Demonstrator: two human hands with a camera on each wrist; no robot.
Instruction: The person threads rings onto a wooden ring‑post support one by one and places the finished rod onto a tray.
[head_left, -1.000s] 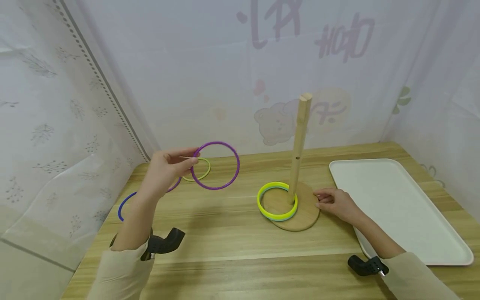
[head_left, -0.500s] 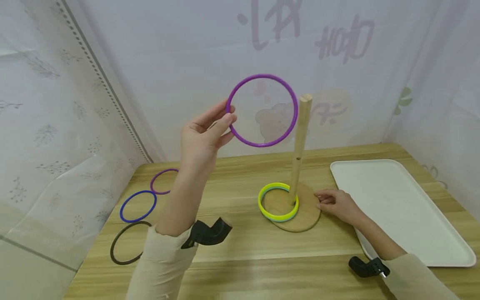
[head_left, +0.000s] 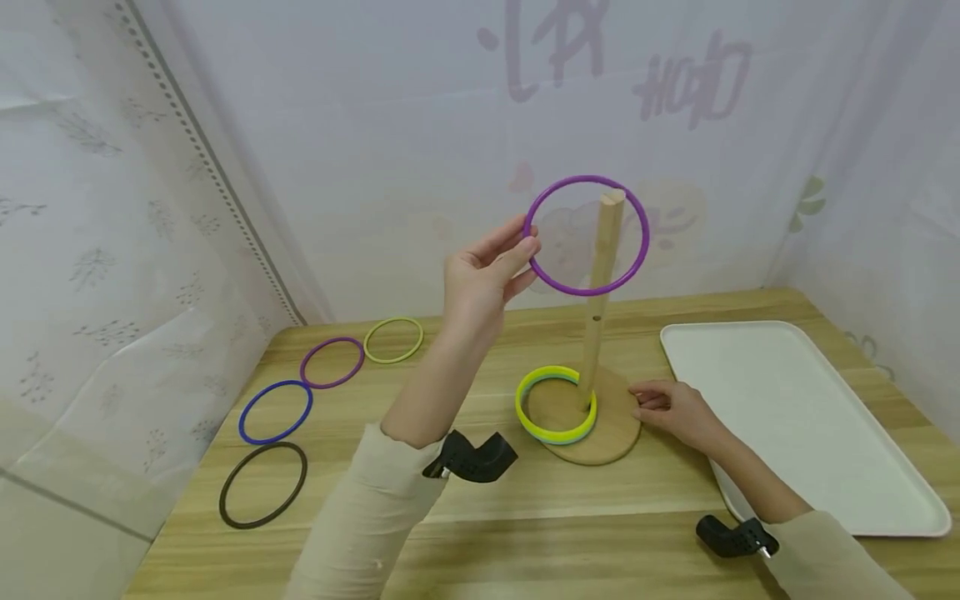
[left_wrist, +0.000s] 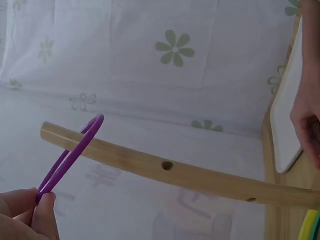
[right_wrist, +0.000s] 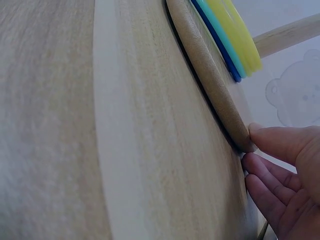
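My left hand [head_left: 483,275] pinches the left side of a purple ring [head_left: 648,237] between thumb and fingers. In the left wrist view the purple ring [left_wrist: 75,154] is tilted and encircles the upper end of the wooden post [left_wrist: 210,182]. The post rises from a round wooden base [head_left: 611,433]. My right hand [head_left: 678,412] grips the right rim of that base, thumb above and fingers at its edge. Low around the post lie stacked rings, a yellow ring [head_left: 558,436] on top; the right wrist view shows a teal ring [right_wrist: 225,47] and a dark blue one beneath.
On the table's left lie a black ring [head_left: 222,500], a blue ring [head_left: 311,402], another purple ring [head_left: 302,367] and a yellow-green ring [head_left: 393,319]. A white tray [head_left: 810,417] is on the right, partly under my right forearm. A printed curtain [head_left: 375,167] stands behind the table.
My left hand has carried the purple ring up and right from the table's left side to the post's top, then slightly lower. My right hand has stayed at the base.
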